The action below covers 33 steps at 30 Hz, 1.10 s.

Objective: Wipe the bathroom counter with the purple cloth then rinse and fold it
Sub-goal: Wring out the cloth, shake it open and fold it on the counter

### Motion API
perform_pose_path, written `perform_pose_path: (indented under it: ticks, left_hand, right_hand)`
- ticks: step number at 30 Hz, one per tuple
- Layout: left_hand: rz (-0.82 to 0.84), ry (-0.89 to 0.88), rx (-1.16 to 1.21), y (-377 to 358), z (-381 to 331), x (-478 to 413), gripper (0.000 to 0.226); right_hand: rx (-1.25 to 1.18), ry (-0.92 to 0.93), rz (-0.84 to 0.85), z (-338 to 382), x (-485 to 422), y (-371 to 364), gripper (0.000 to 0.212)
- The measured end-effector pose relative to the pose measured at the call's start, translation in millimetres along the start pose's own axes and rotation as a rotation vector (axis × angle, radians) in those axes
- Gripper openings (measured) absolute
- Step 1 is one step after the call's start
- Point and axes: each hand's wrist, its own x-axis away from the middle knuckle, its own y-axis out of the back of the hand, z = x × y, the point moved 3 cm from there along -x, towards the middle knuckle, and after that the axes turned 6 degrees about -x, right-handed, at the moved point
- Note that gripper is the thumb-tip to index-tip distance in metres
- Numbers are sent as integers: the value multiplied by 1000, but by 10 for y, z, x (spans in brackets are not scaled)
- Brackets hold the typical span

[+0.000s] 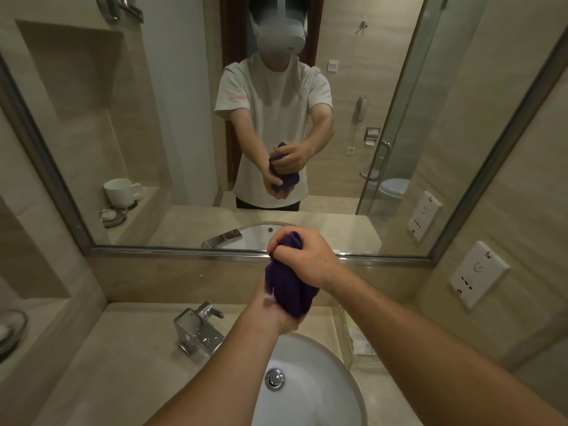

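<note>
Purple cloth (290, 292) | gripped: right hand (307, 259) above, left hand (281, 321) below | over sink (322, 382)

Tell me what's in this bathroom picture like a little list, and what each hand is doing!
cloth: purple cloth, bunched up, held above the sink
right hand: grips the cloth's top
left hand: grips the cloth's lower part
sink: white, round
faucet: shiny metal, left of the hands, no water seen running
wall socket: white, on the right wall
</note>
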Motion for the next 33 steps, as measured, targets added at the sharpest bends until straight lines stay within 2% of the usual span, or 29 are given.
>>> perform_pose_path:
  ticks: [1, 3, 6, 8, 10, 12, 14, 17, 20, 23, 24, 26, 28, 29, 31, 33]
  left_hand:
    - [9, -72, 5, -43, -41, 2, 36]
    - [-67, -228, -84, -63, -146, -41, 36]
    - [-435, -595, -495, 35, -323, -56, 14]
    - [-546, -843, -800, 7, -355, 68, 12]
    - [-572, -1036, -1084, 20, -315, 131, 17]
    - [-527, -1163, -1261, 73, -295, 144, 25]
    - [-449, -1298, -1418, 102, -287, 155, 33]
    - [-360, -1438, -1585, 107, -285, 161, 32]
    - [-378, -1384, -1649, 131, -353, 118, 31]
    - [-419, -1168, -1532, 201, -421, 62, 24]
    - [-422, -1078, -1438, 244, -429, 42, 20]
    - [-423, -922, -1241, 332, -423, -3, 13]
    - [-423, -818, -1137, 375, -380, -6, 12]
    - [-405, -738, -1062, 399, -356, 3, 15]
    - [-335, -484, -758, 431, -287, 43, 31]
    - [-284, -307, -511, 486, -226, 44, 34]
  right_hand:
    - [-46, 2, -93, -26, 15, -3, 2]
    - [-199, -55, -341, -129, 64, 4, 11]
    - [-590, -336, -690, -419, 139, -47, 22]
    - [-852, -527, -796, -574, 191, -147, 14]
    - [-1023, -675, -756, -677, 242, -258, 11]
    - [-1087, -773, -629, -754, 280, -344, 13]
    - [-1055, -822, -543, -833, 289, -397, 9]
    - [-969, -894, -488, -937, 285, -456, 6]
    - [-996, -910, -512, -960, 278, -489, 21]
    - [-987, -841, -553, -942, 248, -464, 46]
    - [-956, -807, -572, -927, 240, -440, 48]
    - [-826, -756, -635, -910, 241, -372, 37]
    - [-755, -720, -644, -923, 238, -330, 35]
    - [-751, -703, -646, -934, 244, -320, 38]
    - [-718, -639, -680, -954, 266, -292, 39]
    - [-629, -574, -725, -966, 274, -263, 26]
